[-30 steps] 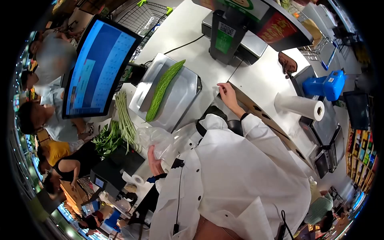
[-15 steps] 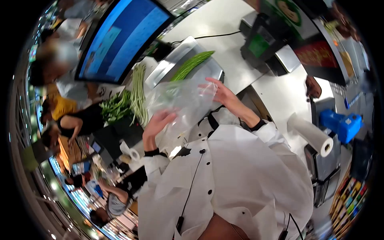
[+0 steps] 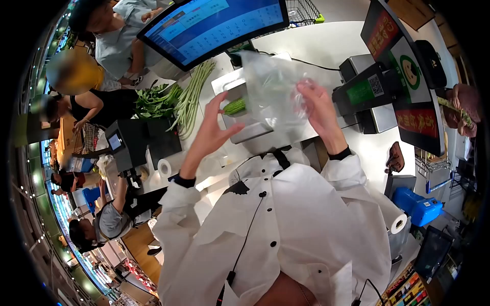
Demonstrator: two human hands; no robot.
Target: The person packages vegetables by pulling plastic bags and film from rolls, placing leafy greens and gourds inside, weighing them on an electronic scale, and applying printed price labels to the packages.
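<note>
A green bitter melon [image 3: 234, 106] lies on the metal scale tray [image 3: 253, 132], most of it hidden behind a clear plastic bag [image 3: 273, 89]. My right hand [image 3: 317, 102] grips the bag's right side, its fingers blurred by motion. Over the tray's left side, my left hand [image 3: 213, 127] is open, thumb and fingers apart around the near end of the melon. Whether it touches the melon I cannot tell.
Long beans [image 3: 194, 94] and leafy greens [image 3: 155, 99] lie left of the tray. A monitor [image 3: 217, 30] stands behind them. On the right are a payment terminal [image 3: 365, 92], a bag roll [image 3: 393, 217] and a blue device [image 3: 418, 205]. People stand at the left.
The bag has moved away from my body and right, now held by my right hand alone. My left hand has let go of it and reached forward to the melon. The view has turned.
</note>
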